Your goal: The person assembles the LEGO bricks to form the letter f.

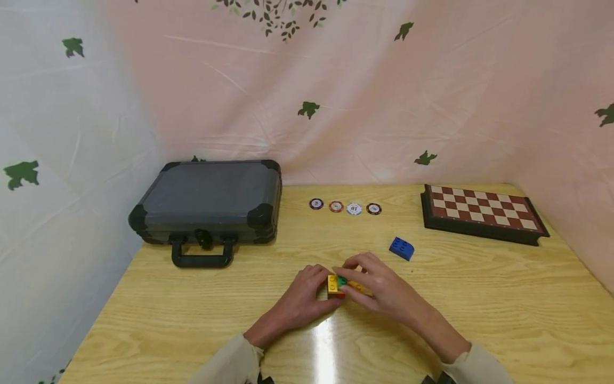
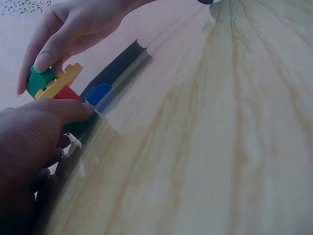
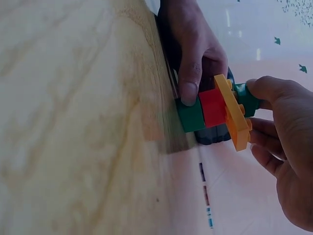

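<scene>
A small toy brick stack stands upright on the table between the two hands. At its base is a green brick, then a red brick, then a wider yellow plate with studs. On the yellow plate sits a second green brick. My left hand holds the lower part of the stack, its thumb against the bottom green brick. From the right, my right hand pinches the upper green brick between thumb and fingers. Beyond the right hand lies a blue brick with one rounded end.
A dark grey case with black corners and a handle stands at the back left. Several poker chips lie in a row at the back middle. A folded checkered board rests at the back right, before a leaf-patterned cloth.
</scene>
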`<state>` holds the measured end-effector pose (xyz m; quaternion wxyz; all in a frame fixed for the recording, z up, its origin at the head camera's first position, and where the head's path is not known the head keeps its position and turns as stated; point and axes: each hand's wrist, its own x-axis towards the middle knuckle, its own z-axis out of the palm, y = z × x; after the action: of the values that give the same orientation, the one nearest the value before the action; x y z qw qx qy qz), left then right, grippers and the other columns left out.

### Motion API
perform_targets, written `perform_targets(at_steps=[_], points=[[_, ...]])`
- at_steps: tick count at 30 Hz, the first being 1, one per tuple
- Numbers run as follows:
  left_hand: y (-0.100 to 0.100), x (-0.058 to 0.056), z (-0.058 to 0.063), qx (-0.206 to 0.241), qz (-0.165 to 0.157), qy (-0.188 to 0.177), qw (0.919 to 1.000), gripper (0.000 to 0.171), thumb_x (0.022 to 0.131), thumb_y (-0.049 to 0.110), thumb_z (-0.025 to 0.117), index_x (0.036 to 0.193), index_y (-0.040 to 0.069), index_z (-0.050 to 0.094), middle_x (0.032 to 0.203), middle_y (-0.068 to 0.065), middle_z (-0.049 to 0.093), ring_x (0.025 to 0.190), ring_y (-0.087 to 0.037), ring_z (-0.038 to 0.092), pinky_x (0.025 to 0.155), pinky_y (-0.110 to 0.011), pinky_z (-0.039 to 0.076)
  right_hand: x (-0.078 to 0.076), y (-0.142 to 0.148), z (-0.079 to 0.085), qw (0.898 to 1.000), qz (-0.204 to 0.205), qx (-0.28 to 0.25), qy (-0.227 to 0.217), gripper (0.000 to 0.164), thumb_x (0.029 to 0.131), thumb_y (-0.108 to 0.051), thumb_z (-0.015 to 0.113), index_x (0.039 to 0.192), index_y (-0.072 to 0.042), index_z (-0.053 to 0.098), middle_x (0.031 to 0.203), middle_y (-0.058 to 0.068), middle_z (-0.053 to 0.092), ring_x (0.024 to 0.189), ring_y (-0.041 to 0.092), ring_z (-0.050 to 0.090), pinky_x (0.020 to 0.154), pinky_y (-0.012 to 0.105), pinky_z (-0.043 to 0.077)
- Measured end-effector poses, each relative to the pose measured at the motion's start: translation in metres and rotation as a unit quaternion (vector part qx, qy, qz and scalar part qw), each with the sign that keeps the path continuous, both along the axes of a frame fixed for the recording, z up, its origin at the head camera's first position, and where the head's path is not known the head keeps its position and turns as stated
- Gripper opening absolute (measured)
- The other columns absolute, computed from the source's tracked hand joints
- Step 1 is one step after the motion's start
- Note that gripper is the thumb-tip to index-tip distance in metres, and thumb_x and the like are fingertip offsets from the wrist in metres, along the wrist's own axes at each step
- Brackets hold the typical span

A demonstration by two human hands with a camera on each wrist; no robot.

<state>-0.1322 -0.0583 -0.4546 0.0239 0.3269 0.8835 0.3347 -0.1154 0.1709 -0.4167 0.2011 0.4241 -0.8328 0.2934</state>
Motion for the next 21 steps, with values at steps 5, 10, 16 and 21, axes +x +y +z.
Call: perform_targets(at_steps=[5,10,16,21], points=[[-0.001,0.0,-0.001,0.0,-0.002,0.007,1.0,0.041,0.093,0.034,0.078,0.127,0.014,0.069,0.114,0.004,0.063,0.101,-0.013,0.053,0.091,-0.036,0.045,-0.001,-0.002,-0.004,1.0,0.011,-0.011,0.022,0.043,0.109,-0.036,0.052,0.123,-0.001,0.073,0.114,0.005,0.067,0.101,0.019,0.061,0.078,0.029,0.054],[-0.001,0.001,-0.001,0.004,-0.004,0.01,0.9999,0.04,0.094,0.034,0.078,0.127,0.014,0.069,0.114,0.004,0.064,0.101,-0.013,0.053,0.092,-0.036,0.045,-0.001,-0.002,-0.006,0.999,0.017,-0.034,0.022,0.04,0.108,-0.034,0.055,0.125,-0.002,0.073,0.114,0.004,0.068,0.101,0.019,0.061,0.079,0.03,0.054],[-0.001,0.001,-0.001,0.004,-0.004,0.006,1.0,0.04,0.094,0.034,0.078,0.127,0.014,0.068,0.115,0.004,0.063,0.102,-0.014,0.053,0.093,-0.037,0.045,-0.001,-0.002,-0.008,0.998,0.018,-0.053,0.009,0.036,0.107,-0.03,0.059,0.126,-0.003,0.073,0.115,0.003,0.068,0.103,0.019,0.059,0.08,0.031,0.054],[-0.001,0.0,-0.002,0.004,-0.005,0.004,1.0,0.04,0.095,0.036,0.077,0.127,0.014,0.068,0.116,0.004,0.064,0.103,-0.013,0.054,0.093,-0.037,0.045,-0.001,-0.002,-0.012,0.997,0.022,-0.071,0.002,0.034,0.105,-0.027,0.063,0.128,-0.004,0.072,0.115,0.003,0.068,0.103,0.02,0.059,0.083,0.028,0.052]])
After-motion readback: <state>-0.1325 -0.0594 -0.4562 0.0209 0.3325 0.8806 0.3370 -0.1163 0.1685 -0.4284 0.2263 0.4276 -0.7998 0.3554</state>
